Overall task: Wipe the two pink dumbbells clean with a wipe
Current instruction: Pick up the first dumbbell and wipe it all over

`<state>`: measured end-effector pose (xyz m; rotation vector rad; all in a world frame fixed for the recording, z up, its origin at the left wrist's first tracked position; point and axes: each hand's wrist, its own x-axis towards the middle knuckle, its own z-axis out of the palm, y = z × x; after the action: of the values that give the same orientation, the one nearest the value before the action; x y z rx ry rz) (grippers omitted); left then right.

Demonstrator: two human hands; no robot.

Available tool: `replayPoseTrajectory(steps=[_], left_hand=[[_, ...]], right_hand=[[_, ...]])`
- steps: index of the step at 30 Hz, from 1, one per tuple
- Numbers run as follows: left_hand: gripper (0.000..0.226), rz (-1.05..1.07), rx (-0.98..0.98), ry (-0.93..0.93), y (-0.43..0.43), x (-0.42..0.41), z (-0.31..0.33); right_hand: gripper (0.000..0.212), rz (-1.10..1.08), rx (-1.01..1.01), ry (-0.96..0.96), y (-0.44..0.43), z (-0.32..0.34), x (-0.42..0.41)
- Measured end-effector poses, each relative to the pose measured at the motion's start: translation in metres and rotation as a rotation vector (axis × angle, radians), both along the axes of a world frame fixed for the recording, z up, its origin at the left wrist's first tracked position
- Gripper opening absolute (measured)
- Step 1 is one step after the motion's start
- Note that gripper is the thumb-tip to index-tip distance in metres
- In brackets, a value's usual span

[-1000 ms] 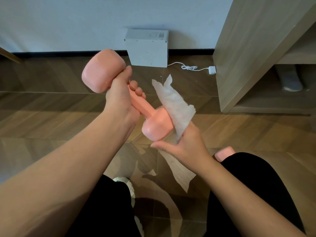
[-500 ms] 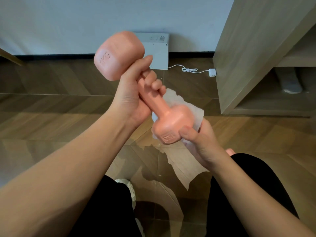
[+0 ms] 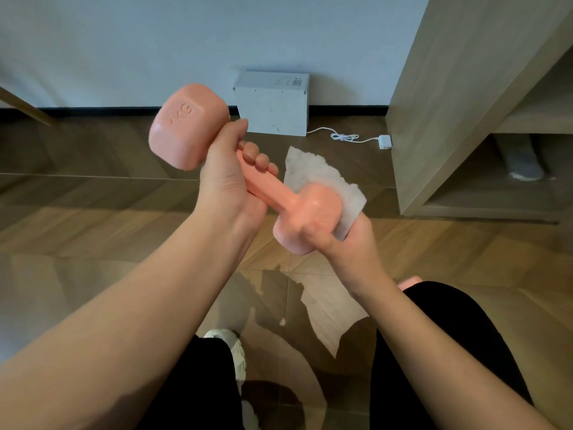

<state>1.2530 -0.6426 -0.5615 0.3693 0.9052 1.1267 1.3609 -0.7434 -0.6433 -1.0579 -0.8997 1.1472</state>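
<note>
1. Over at nine o'clock, the left hand [image 3: 228, 184] is clenched round the handle of the pink dumbbell [image 3: 248, 172], upper head tipped toward ten o'clock, the whole weight held in the air above the floor [image 3: 93, 231].
2. Centre frame, the lower head sits cupped in the wipe [image 3: 325, 181], with the right hand [image 3: 338, 240] gripping wipe and head together, thumb pressed on the bare near face.
3. To do this well, I'd say: keep the left grip firm, twist the handle so the head turns inside the wipe, and shift the thumb so the near face gets covered too (it looks uncovered).
4. At five o'clock, a sliver of the second dumbbell [image 3: 409, 282] peeks out behind the right knee; it appears to sit on the floor.
5. Containers now: the white box [image 3: 273, 103] at twelve o'clock stands closed against the wall, contents unseen.
6. At three o'clock, the wooden cabinet [image 3: 440, 119] has an open lower compartment holding something grey, possibly a shoe.
</note>
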Motion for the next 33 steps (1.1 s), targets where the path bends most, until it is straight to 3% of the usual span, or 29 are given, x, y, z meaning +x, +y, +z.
replayPoseTrajectory(steps=[4, 9, 12, 16, 23, 27, 33], left_hand=[[0.038, -0.204, 0.178, -0.029, -0.003, -0.006, 0.006], [0.041, -0.164, 0.254, 0.033, 0.000, 0.000, 0.016], [0.039, -0.141, 0.223, 0.031, 0.007, -0.006, 0.014], [0.040, -0.117, 0.197, 0.057, 0.012, -0.011, 0.012], [0.043, -0.093, 0.117, -0.028, 0.018, -0.007, 0.006], [0.046, -0.101, 0.102, -0.071, 0.020, -0.007, 0.005], [0.046, -0.132, 0.182, -0.061, 0.020, -0.013, 0.008]], right_hand=[[0.097, 0.064, -0.138, 0.349, 0.004, 0.011, -0.004], [0.077, 0.061, -0.186, 0.525, 0.007, 0.017, -0.014], [0.084, 0.009, -0.131, 0.448, 0.007, 0.015, -0.015], [0.059, -0.084, -0.104, 0.205, 0.005, 0.011, -0.014], [0.075, 0.144, -0.073, 0.134, 0.012, 0.014, -0.011], [0.058, 0.028, 0.012, 0.093, 0.011, 0.015, -0.012], [0.060, -0.097, 0.074, -0.069, 0.007, 0.011, -0.015]])
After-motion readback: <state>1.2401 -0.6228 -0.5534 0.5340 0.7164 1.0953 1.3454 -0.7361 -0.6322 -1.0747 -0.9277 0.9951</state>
